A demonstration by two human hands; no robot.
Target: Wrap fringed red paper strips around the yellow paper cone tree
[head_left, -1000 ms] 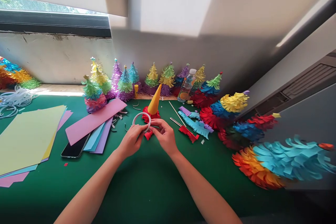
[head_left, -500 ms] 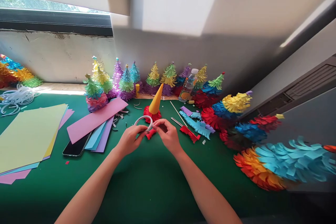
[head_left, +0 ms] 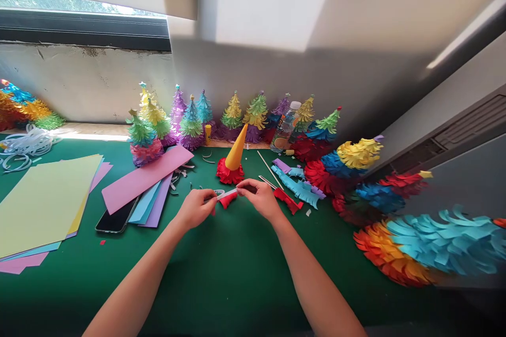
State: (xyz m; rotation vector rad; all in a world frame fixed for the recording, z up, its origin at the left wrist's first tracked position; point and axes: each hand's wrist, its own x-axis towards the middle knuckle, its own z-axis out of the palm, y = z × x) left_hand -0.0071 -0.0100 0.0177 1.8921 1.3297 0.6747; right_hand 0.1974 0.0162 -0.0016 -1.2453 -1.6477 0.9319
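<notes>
My left hand is closed on a roll of white double-sided-looking tape, mostly hidden by the fingers. A short pale strip of tape runs from it, its far end pinched by my right hand. Just beyond stands a yellow paper cone, upright, with red fringed paper around its base. Beneath the strip, a red paper piece lies on the green table, partly covered by the tape and fingers.
Finished paper trees line the wall and right side, near a plastic bottle. Left are coloured sheets, a phone and a pink strip. Blue fringed scraps and thin sticks lie right of the cone.
My hands have moved slightly apart, and a tape strip now stretches between them. The tape ring has tipped from upright to a flatter angle. The cone has stayed in place.
</notes>
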